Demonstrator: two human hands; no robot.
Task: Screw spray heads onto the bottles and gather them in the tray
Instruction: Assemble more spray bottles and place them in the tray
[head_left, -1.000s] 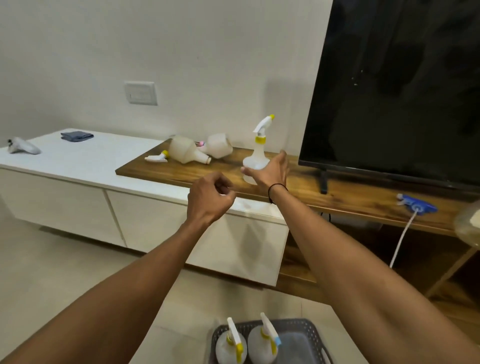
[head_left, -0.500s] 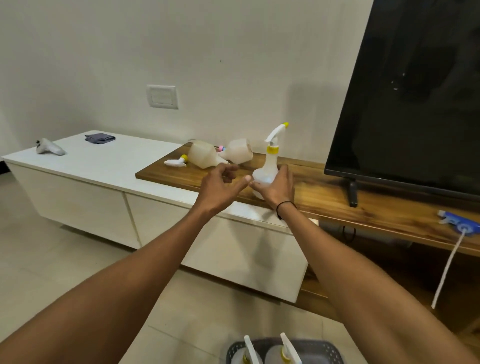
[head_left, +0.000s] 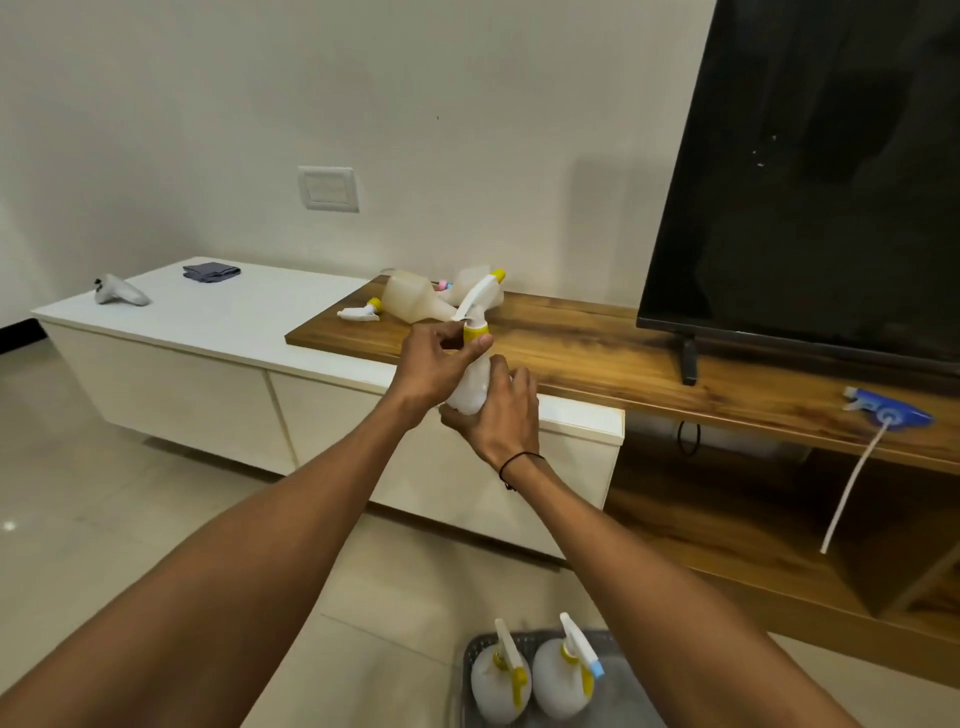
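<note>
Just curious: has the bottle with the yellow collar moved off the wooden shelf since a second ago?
Yes. The bottle is lifted off the wooden shelf, toward the person, held in both hands.

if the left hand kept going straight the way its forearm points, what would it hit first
Probably the two cloudy plastic bottles lying on their sides on the wooden shelf, just beyond the left hand, whose fingers pinch the yellow collar of the held spray bottle. Depth is unclear.

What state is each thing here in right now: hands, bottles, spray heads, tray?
Left hand: pinching yellow collar.
Right hand: gripping held bottle.
Two bottles on shelf: lying down.
Blue spray head: loose on shelf.
Tray: holds two upright bottles.
</note>
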